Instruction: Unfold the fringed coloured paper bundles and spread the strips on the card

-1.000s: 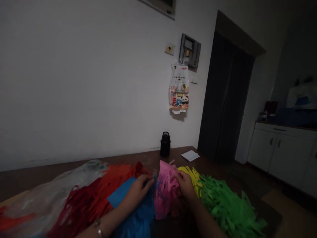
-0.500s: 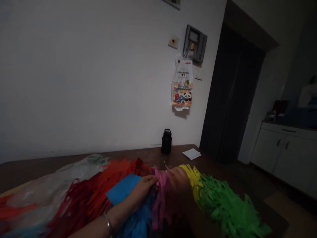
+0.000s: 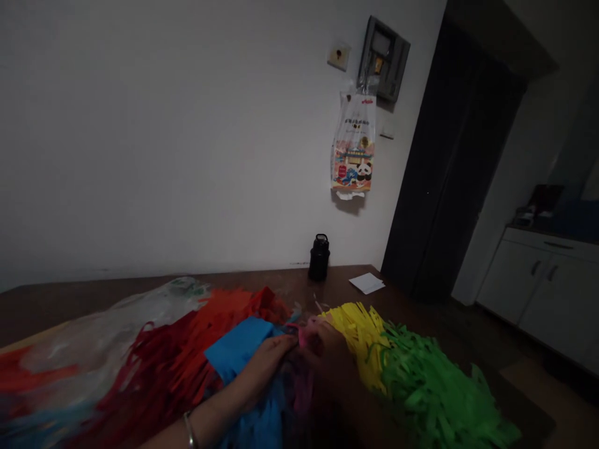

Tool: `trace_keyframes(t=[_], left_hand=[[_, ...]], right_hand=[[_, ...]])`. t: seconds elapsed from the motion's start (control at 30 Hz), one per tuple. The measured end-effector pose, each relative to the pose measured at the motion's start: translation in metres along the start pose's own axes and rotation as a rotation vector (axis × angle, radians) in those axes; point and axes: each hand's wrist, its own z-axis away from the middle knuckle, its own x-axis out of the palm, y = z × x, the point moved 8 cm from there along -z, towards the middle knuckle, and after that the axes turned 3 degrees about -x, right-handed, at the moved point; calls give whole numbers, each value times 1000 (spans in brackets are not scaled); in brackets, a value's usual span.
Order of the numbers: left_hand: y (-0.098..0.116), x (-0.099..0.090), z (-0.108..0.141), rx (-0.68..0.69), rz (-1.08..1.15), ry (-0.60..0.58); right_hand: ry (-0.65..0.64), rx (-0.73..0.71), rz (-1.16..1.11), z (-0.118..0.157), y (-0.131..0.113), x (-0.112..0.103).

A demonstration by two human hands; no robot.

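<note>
Between my two hands is a pink paper fringe [image 3: 303,390], dim and partly covered by fingers. My left hand [image 3: 274,350], with a bangle at the wrist, pinches its upper edge. My right hand [image 3: 327,346], in shadow and somewhat blurred, is closed on the same pink piece from the right. Under my left forearm lies a blue fringed paper [image 3: 241,343], its uncut band facing up. Red and orange fringe [image 3: 187,355] spreads to the left. To the right are yellow fringe [image 3: 358,327] and green fringe [image 3: 435,380].
A crumpled clear plastic bag [image 3: 126,330] covers the table's left side. Near the wall stands a black bottle [image 3: 319,259], with white paper [image 3: 367,283] to its right. A printed bag [image 3: 353,149] hangs on the wall. White cabinets [image 3: 519,274] are at far right.
My right hand has come down and closer to my left hand, uncovering more yellow fringe. The pink fringe is now more hidden. The view has shifted slightly.
</note>
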Motion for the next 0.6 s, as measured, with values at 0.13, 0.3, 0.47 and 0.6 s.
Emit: trace_keyframes(t=[0.13,0.3,0.47,0.6], left_hand=[[-1,0,3,-21,59,-10],[4,2,6,-16,69,-29],[0,-1,-1,-19,9,-31],[-4,-3,-6,7,-72,-29]], right_hand=[[-15,37,-132,-3,0,-2],[-44,116,-243,-3,4,-3],[-55,158,-331,-3,12,-3],[-40,131,-311,-4,11,-6]])
